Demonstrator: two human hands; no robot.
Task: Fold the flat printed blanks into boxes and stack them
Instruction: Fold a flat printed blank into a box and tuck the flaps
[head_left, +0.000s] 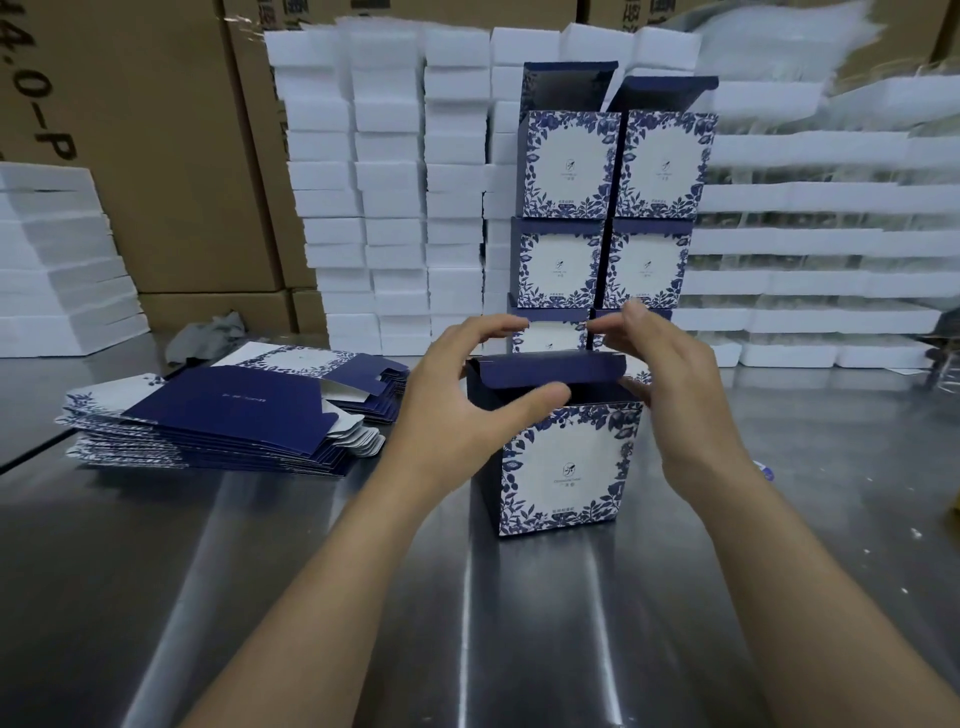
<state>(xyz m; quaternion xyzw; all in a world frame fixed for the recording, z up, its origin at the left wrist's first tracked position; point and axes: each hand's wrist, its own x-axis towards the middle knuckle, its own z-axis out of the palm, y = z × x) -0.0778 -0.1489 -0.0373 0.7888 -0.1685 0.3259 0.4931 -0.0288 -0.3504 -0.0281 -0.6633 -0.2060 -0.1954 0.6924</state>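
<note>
A folded blue-and-white floral box stands upright on the steel table, its dark blue lid flap bent over the open top. My left hand grips the box's upper left corner, thumb on the front rim and fingers over the flap. My right hand holds the upper right corner, fingers curled over the flap's far edge. Behind it, finished boxes stand in two columns, three high, the top pair with lids up. A pile of flat printed blanks lies to the left.
Stacks of white foam blocks line the back of the table, with more foam trays to the right and brown cartons behind. A crumpled grey rag lies behind the blanks.
</note>
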